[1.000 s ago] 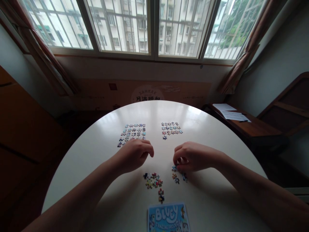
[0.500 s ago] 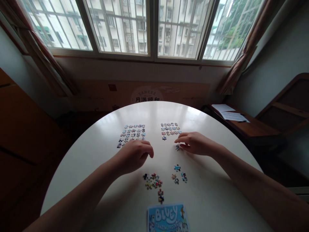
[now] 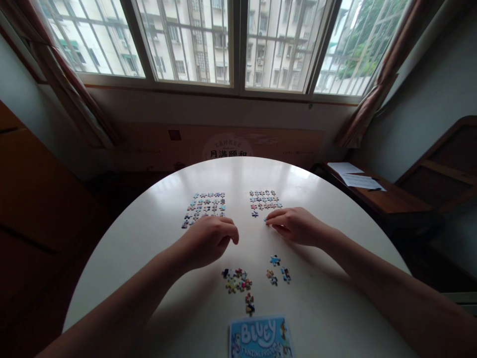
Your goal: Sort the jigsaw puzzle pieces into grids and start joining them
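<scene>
Puzzle pieces lie in rows in two groups on the white round table [image 3: 179, 298]: a left group [image 3: 206, 202] and a right group [image 3: 265, 199]. My right hand [image 3: 298, 226] has its fingertips together on a small puzzle piece [image 3: 266, 219] just below the right group, close to a single piece [image 3: 255, 214]. Curled above the table, my left hand [image 3: 213, 238] covers the lower part of the left group; what its fingers hold, if anything, is hidden. Nearer me are a loose pile of pieces [image 3: 237, 280] and several more pieces [image 3: 285, 274].
A blue "Bluey" card [image 3: 261, 338] lies at the near edge, with joined pieces [image 3: 249, 303] touching or nearly touching it. Beyond the table are a barred window and curtains. At the right stands a wooden side table [image 3: 395, 195] with papers [image 3: 361, 181] and a pen.
My right hand has closed its fingers on the small piece and moved it left and up, nearer the right group. My left hand has stayed nearly still.
</scene>
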### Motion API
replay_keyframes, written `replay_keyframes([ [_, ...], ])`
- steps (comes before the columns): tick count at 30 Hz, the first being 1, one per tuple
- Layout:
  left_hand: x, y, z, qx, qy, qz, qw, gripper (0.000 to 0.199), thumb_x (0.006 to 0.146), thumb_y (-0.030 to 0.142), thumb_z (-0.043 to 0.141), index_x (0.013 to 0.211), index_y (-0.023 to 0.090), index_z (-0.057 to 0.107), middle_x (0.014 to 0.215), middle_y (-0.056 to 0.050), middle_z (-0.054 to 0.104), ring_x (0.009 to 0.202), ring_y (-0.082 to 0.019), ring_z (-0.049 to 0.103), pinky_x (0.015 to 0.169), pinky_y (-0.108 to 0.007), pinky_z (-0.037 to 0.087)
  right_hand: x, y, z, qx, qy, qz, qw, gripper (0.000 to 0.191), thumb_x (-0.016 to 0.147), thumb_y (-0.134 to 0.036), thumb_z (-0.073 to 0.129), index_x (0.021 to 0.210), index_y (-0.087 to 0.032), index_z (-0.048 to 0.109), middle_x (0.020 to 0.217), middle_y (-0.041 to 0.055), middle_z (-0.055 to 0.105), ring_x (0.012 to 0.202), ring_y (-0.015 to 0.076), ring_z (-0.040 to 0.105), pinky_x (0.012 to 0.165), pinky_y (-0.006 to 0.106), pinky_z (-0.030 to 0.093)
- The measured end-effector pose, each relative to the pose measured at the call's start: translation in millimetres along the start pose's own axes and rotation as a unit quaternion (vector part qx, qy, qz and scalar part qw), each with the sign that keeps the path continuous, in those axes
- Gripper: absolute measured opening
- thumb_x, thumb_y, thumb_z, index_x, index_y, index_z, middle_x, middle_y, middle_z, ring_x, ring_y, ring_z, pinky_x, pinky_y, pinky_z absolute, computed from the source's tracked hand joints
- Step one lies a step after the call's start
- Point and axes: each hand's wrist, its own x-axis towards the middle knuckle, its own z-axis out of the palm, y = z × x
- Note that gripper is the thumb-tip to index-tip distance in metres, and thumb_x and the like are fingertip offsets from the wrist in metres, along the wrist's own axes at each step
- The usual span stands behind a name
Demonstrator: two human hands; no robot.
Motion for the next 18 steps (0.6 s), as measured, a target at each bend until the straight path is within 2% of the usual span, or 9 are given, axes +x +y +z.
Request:
replay_keyframes([
  [8, 0, 0, -0.3, 0.0, 0.002, 0.003, 1.0, 0.036, 0.079, 0.001, 0.042, 0.077, 0.02, 0.072, 0.083, 0.0, 0.072, 0.072, -0.014, 0.068, 0.071, -0.029, 0.052, 8, 8, 16, 0.019, 0.05, 0.018, 0.998, 0.033, 0.094, -0.015, 0.052, 0.115, -0.027, 0.075, 0.124, -0.0009, 0.068, 0.105, 0.0173, 0.069, 0.092, 0.031, 0.055],
  [12, 0, 1, -0.8, 0.002, 0.0, 0.001, 1.0, 0.036, 0.081, 0.001, 0.042, 0.077, 0.02, 0.073, 0.083, 0.0, 0.072, 0.072, -0.014, 0.068, 0.071, -0.029, 0.052, 7, 10, 17, 0.042, 0.089, 0.037, 0.994, 0.03, 0.096, -0.017, 0.051, 0.112, -0.024, 0.075, 0.119, 0.0034, 0.069, 0.1, 0.0169, 0.068, 0.088, 0.03, 0.055],
  [18, -1, 1, -0.8, 0.004, -0.004, -0.003, 1.0, 0.037, 0.081, 0.001, 0.042, 0.077, 0.021, 0.073, 0.084, 0.001, 0.073, 0.073, -0.014, 0.068, 0.071, -0.029, 0.052, 7, 9, 17, 0.053, 0.06, 0.043, 0.996, 0.026, 0.096, -0.019, 0.054, 0.11, -0.024, 0.075, 0.107, 0.0054, 0.068, 0.087, 0.0142, 0.066, 0.078, 0.026, 0.051],
])
